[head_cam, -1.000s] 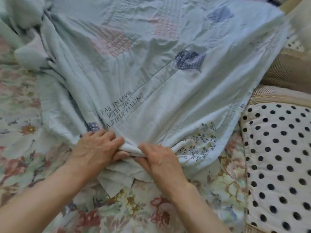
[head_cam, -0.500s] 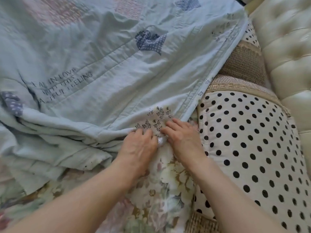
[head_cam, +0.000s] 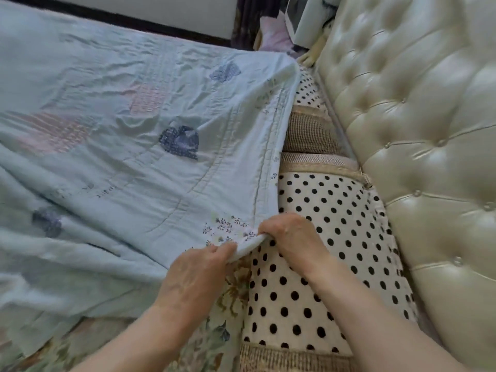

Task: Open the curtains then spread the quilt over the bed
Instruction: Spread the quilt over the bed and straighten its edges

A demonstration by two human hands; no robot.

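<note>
The quilt (head_cam: 134,146) was bunched up a moment ago. Now it lies mostly flat over the bed (head_cam: 214,342), its edge beside the spotty pillow (head_cam: 335,264). The left hand (head_cam: 196,275) and right hand (head_cam: 290,237) both pinch its near corner. The spreading looks nearly done.

upper right of frame: cream tufted headboard (head_cam: 418,135), buttoned, glossy, with bright highlights. along its left side, lower centre-right: polka-dot pillow (head_cam: 330,264), touching a second pillow (head_cam: 308,130) with a tan woven band above it. top left: pale wall (head_cam: 161,9) behind a dark strip (head_cam: 120,18). bottom centre: floral sheet (head_cam: 214,342).
</note>
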